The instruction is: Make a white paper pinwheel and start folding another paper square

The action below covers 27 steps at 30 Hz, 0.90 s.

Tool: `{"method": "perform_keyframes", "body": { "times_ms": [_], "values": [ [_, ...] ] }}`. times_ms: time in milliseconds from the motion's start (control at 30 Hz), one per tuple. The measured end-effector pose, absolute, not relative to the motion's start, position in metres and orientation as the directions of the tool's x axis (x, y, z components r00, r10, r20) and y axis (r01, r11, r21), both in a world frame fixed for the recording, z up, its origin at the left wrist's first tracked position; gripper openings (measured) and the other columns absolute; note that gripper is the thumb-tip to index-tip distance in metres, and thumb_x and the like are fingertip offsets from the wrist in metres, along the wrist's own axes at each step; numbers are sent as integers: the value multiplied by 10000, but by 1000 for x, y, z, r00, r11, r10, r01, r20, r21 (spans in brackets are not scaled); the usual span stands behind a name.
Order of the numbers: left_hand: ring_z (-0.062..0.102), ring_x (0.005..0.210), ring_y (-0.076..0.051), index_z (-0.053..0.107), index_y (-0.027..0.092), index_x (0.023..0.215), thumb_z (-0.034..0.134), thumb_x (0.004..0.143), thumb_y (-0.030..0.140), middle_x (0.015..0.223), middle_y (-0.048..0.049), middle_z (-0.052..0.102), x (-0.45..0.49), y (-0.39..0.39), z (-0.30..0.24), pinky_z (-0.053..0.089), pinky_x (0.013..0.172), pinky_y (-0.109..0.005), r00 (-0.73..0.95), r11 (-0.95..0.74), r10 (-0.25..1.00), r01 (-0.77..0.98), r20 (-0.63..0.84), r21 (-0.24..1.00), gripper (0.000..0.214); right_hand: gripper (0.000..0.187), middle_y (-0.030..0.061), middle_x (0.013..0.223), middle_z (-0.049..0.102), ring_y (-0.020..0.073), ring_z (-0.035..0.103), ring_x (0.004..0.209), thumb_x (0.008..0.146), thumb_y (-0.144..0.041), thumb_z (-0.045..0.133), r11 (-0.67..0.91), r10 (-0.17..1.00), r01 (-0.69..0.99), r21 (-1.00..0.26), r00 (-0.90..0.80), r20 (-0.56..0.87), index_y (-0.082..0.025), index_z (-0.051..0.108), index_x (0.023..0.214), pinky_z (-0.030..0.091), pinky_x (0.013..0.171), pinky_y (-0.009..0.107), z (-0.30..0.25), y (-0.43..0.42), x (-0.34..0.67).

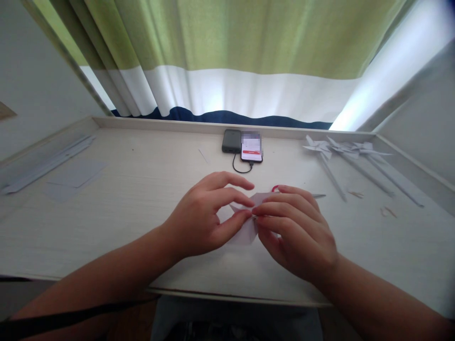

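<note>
Between my two hands, near the front of the desk, is a piece of white paper [245,235] with cut or folded flaps. My left hand [204,215] pinches it near its middle with thumb and index finger, the other fingers raised. From the other side my right hand [296,229] closes its fingertips on the same spot and covers much of the paper. Scissors [319,195] lie partly hidden behind my right hand; a red handle loop and a blade tip show.
At the right lie several white paper pinwheels [318,147] on rolled-paper sticks, with small scraps [355,194] nearby. A phone [251,148] cabled to a dark power bank [231,141] sits at the back. Flat paper sheets [76,176] and long paper strips [50,163] are at left.
</note>
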<state>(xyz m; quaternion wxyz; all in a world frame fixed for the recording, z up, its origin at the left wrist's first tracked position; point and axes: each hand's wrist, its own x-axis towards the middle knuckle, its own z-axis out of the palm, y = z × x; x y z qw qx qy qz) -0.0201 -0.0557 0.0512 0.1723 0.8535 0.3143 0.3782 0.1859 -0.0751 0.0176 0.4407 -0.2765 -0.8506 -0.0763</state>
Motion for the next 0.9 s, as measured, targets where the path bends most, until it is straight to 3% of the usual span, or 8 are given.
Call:
{"method": "perform_keyframes", "body": {
  "times_ms": [100, 200, 300, 367, 500, 667, 900],
  "values": [
    [531, 1189, -255, 592, 206, 1155, 707, 782, 255, 1265, -92, 578, -21, -54, 50, 463, 987, -403, 371, -615, 786, 376, 495, 693, 394, 193, 38, 913, 738, 193, 661, 916, 706, -31, 744, 832, 395, 542, -120, -427, 813, -157, 633, 800, 494, 963, 467, 21, -75, 188],
    [528, 1205, -273, 473, 214, 1292, 683, 816, 328, 1352, -114, 519, -22, -47, 44, 483, 954, -430, 280, -341, 921, 249, 270, 907, 533, 210, 48, 882, 740, 198, 672, 882, 685, -10, 739, 829, 386, 543, -136, -379, 841, -157, 619, 776, 506, 933, 472, 25, -73, 190],
    [592, 1124, -274, 487, 169, 1308, 669, 834, 359, 1287, -147, 581, -19, -41, 38, 493, 929, -433, 465, -16, 885, 92, -29, 996, 541, 224, 47, 858, 739, 197, 676, 849, 675, 2, 733, 823, 381, 547, -152, -335, 862, -160, 609, 769, 507, 916, 484, 28, -70, 192],
    [621, 1077, -266, 528, 150, 1286, 701, 811, 345, 1212, -147, 636, -16, -40, 35, 490, 930, -422, 600, 110, 796, -18, -77, 994, 541, 227, 45, 862, 739, 199, 674, 850, 674, 0, 732, 821, 388, 547, -163, -326, 862, -162, 608, 772, 502, 914, 491, 28, -69, 192],
    [664, 965, -235, 617, 148, 1198, 745, 773, 294, 1070, -115, 702, -8, -44, 30, 521, 864, -383, 618, 145, 786, -157, -17, 977, 467, 215, 32, 881, 737, 196, 670, 871, 688, -13, 729, 827, 403, 536, -169, -357, 843, -170, 606, 767, 487, 923, 482, 26, -70, 190],
    [686, 867, -211, 677, 145, 1097, 775, 738, 260, 963, -82, 730, -7, -47, 30, 550, 791, -356, 483, 125, 874, -132, -46, 983, 389, 203, 4, 893, 739, 199, 660, 865, 705, -42, 735, 797, 417, 584, -153, -349, 839, -191, 609, 763, 456, 912, 471, 24, -72, 189],
    [690, 857, -207, 692, 162, 1068, 762, 748, 244, 948, -63, 738, -7, -49, 29, 555, 750, -316, 448, 53, 894, -93, -6, 994, 338, 162, -11, 888, 731, 195, 646, 852, 743, -75, 719, 781, 437, 607, -147, -365, 822, -195, 613, 765, 444, 854, 435, 25, -73, 189]
  ]
}}
